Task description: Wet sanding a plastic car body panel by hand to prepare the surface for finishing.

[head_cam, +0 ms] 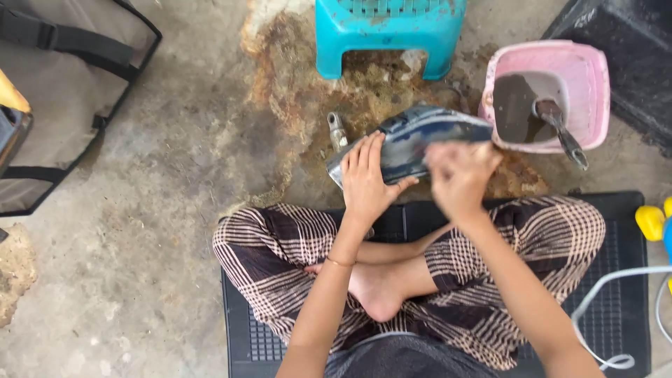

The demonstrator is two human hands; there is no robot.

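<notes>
Crossed legs in striped pants (294, 259) nearest, sitting on black mat (623, 231). Far left: grey bag (70, 91) with black straps. Left hand (367, 178) flat, fingers spread, pressing on dark blue curved metal part (420, 136) on stained floor (175, 175). Right hand (458, 175) blurry, on same part; grip cannot tell. Part looks partly shiny, rust stains under it; cleaning seems midway. Far: teal stool (388, 31). Right: pink tub (584, 84), brown water, ladle (560, 129) inside. No labels seen.

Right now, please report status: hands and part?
Left hand flat on dark metal panel. Right hand blurred at its edge. Pink basin close beside.
</notes>
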